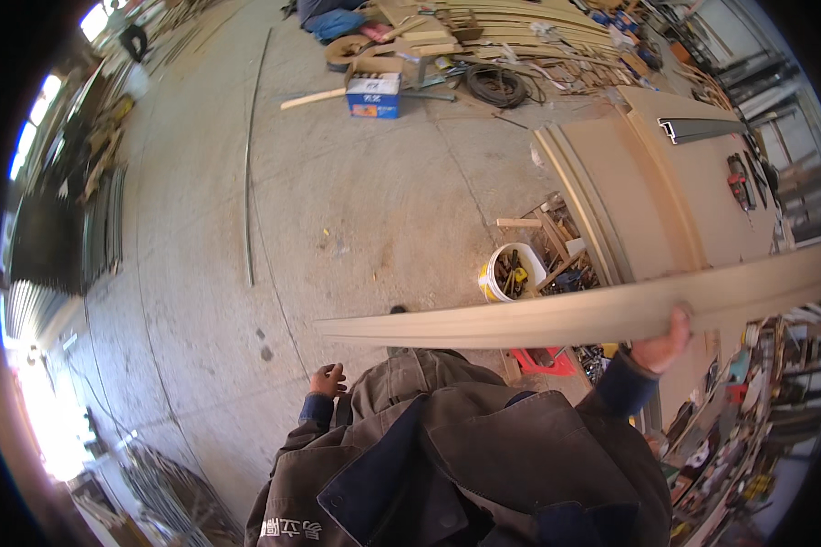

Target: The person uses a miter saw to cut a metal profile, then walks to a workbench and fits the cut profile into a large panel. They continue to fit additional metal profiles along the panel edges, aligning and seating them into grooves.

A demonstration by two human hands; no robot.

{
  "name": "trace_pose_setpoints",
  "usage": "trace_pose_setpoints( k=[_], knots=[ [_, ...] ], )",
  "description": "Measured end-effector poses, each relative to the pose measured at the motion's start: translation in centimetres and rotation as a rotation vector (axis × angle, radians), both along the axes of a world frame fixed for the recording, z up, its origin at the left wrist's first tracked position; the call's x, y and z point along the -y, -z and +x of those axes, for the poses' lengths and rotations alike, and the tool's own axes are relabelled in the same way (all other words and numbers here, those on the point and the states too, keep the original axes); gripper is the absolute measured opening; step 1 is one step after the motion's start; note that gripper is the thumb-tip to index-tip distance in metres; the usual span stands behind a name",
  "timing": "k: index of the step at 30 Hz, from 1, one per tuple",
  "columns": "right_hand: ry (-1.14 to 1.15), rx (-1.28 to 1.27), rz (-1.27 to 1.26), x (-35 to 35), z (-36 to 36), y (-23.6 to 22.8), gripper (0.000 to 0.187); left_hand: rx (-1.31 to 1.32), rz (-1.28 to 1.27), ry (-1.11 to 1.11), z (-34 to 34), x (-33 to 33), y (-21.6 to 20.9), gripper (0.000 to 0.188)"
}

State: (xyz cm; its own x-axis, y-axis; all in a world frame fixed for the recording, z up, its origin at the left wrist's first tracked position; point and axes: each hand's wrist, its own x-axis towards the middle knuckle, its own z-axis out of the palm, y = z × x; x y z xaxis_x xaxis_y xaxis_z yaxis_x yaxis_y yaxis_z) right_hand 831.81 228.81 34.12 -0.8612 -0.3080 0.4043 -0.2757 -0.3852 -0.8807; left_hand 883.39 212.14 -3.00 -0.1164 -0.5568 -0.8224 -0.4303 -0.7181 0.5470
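Observation:
A long, pale wooden board (483,321) with lengthwise grooves crosses in front of my body, its narrow end pointing left over the floor. My right hand (668,345) grips it from below toward its right part, with the thumb showing on its edge. The board passes over the near part of a workbench (629,173); whether it touches the bench I cannot tell. Beside my jacket, low on the left, my left hand (328,378) hangs with loosely curled fingers, a little apart, holding nothing that shows.
A white bucket (513,272) of tools stands left of the bench. On the bench lie a red-and-black drill (739,187) and a dark metal profile (702,129). Farther off are a blue box (374,96), a coiled hose (495,85), stacked timber (520,27), and a long thin strip (249,182) on the floor.

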Motion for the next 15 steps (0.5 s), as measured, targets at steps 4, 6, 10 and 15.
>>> trace_pose_setpoints(
  k=[4, 6, 10, 15],
  knots=[
    [0.242, 0.064, 0.076, 7.2, -1.5, -0.1, 0.056, -0.063, -0.079, -0.059, -1.6, 10.5, -1.0, 0.054],
    [0.250, 0.141, 0.036, 10.5, -1.8, -1.1, 0.046, -0.087, -0.112, -0.098, -2.1, 15.3, -1.0, 0.052],
    [0.440, 0.052, 0.321, 13.6, -3.2, 0.0, 0.032, -0.021, -0.133, 0.008, -2.6, 23.1, -0.3, 0.051],
    [0.599, 0.063, 0.294, 21.1, -3.5, 0.4, 0.026, 0.090, -0.376, 0.320, -2.2, 35.5, 1.6, 0.049]
  ],
)
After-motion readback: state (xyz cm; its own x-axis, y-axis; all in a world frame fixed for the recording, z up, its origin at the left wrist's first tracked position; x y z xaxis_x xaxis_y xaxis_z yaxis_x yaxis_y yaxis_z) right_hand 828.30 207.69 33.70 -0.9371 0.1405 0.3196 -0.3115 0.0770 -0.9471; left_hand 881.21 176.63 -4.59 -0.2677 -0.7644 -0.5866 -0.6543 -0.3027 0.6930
